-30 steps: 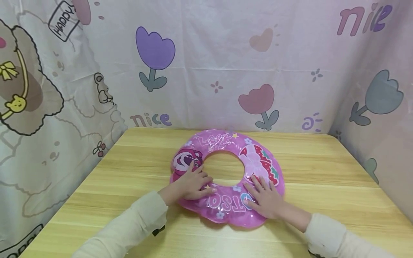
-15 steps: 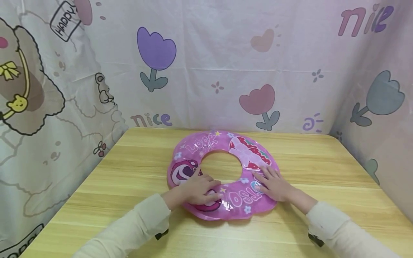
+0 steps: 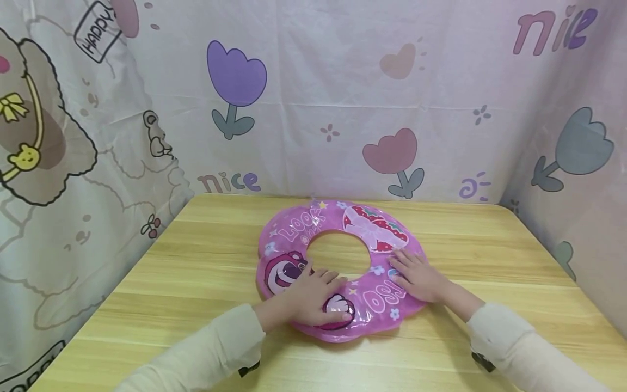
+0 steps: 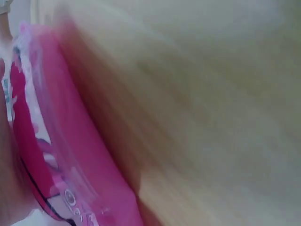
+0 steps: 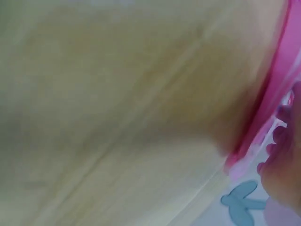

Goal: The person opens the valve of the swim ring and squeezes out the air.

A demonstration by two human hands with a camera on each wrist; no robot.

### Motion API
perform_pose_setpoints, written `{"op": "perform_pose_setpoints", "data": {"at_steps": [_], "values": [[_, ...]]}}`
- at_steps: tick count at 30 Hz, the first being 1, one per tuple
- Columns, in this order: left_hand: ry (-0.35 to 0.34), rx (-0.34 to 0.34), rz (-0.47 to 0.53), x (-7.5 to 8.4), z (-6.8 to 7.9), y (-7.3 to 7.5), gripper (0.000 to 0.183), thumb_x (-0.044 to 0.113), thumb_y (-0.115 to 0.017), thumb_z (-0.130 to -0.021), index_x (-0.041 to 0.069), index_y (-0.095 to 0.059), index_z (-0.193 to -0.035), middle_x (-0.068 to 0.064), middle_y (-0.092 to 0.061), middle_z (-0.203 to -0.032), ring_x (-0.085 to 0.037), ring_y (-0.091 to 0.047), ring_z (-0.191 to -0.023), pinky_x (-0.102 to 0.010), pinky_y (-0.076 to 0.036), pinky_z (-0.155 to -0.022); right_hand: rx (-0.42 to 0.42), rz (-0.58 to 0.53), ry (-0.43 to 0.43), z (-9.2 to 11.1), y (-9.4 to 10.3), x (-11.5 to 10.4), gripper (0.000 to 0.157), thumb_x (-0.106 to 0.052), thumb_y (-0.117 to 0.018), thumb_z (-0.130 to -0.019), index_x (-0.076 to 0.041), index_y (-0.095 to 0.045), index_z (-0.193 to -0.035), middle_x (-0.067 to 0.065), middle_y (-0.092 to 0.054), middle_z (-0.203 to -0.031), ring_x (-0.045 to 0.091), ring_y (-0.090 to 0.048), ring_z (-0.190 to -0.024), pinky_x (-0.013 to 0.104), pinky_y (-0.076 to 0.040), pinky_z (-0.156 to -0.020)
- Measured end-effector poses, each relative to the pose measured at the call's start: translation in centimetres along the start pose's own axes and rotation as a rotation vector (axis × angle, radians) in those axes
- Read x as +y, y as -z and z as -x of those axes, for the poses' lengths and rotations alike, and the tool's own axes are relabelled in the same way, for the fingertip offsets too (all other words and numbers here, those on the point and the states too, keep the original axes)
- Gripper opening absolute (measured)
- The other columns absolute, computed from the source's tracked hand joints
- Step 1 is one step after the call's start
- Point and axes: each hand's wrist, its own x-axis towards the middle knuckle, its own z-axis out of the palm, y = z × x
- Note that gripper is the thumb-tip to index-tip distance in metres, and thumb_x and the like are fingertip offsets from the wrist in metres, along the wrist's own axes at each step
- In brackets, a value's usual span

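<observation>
A pink inflatable swim ring (image 3: 338, 215) lies flat on the wooden table, printed with a bear face, strawberries and white lettering; its edge looks puckered at the front. My left hand (image 3: 313, 296) rests spread on the ring's front left, beside the bear print. On the right side my right hand (image 3: 418, 276) lies with straight fingers over the ring, just below the strawberries. In the left wrist view the ring's side wall (image 4: 84, 127) shows close up with part of the hand at the left edge. Fingertips of the right hand (image 5: 282, 160) touch the ring in the right wrist view.
The light wooden table (image 3: 490, 261) extends around the ring on all sides. A printed fabric curtain (image 3: 313, 98) with tulips and hearts hangs behind the table and along both sides. Small black objects (image 3: 482, 360) sit under the sleeves at the wrists.
The swim ring has turned counterclockwise, its strawberry print moving up and left and the lettering to the right. My left hand shifted rightward; my right hand moved up and slightly right.
</observation>
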Motion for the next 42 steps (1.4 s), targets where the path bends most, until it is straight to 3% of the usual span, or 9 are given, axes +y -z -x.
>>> {"op": "perform_pose_setpoints", "data": {"at_steps": [5,9,21,31,42], "values": [[0.038,0.042,-0.011,0.5,0.5,-0.3,0.087,0.075,-0.039,-0.080,0.016,-0.035,-0.143,-0.012,-0.038,-0.147,-0.036,-0.034,-0.136,-0.062,-0.018,-0.110,-0.046,-0.140,0.025,0.4,-0.6,-2.3,0.064,-0.041,-0.042,-0.096,0.001,-0.030,-0.143,0.025,-0.025,-0.149,0.045,-0.021,-0.138,0.059,-0.019,-0.111],[0.068,0.080,-0.037,0.3,0.9,-0.8,0.092,0.077,-0.040,-0.077,0.014,-0.034,-0.144,-0.013,-0.035,-0.149,-0.038,-0.031,-0.137,-0.062,-0.018,-0.110,-0.098,-0.179,0.041,0.8,-0.8,-4.0,0.070,-0.047,-0.042,-0.095,-0.004,-0.022,-0.147,0.020,-0.017,-0.153,0.043,-0.012,-0.141,0.057,-0.014,-0.113],[0.079,0.109,-0.136,0.2,1.3,-2.2,0.096,0.080,-0.040,-0.075,0.017,-0.030,-0.146,-0.016,-0.026,-0.152,-0.041,-0.021,-0.140,-0.066,-0.014,-0.108,-0.185,-0.093,0.048,0.9,-1.7,-5.7,0.085,-0.058,-0.044,-0.090,-0.001,-0.015,-0.147,0.022,-0.008,-0.154,0.047,-0.003,-0.140,0.064,-0.005,-0.110],[0.078,0.084,-0.190,0.4,1.4,-3.7,0.100,0.083,-0.036,-0.074,0.017,-0.024,-0.148,-0.018,-0.019,-0.154,-0.041,-0.018,-0.140,-0.068,-0.011,-0.108,-0.140,-0.035,0.043,1.0,-2.3,-6.2,0.088,-0.059,-0.047,-0.087,-0.001,-0.019,-0.147,0.023,-0.010,-0.154,0.047,-0.004,-0.140,0.064,-0.004,-0.110],[0.084,0.052,-0.162,0.4,1.5,-4.5,0.096,0.081,-0.034,-0.077,0.018,-0.025,-0.148,-0.017,-0.018,-0.154,-0.040,-0.016,-0.141,-0.066,-0.006,-0.109,-0.115,0.010,0.052,1.0,-2.7,-6.2,0.086,-0.059,-0.047,-0.087,-0.001,-0.023,-0.146,0.023,-0.015,-0.153,0.046,-0.006,-0.140,0.065,-0.006,-0.110]]}}
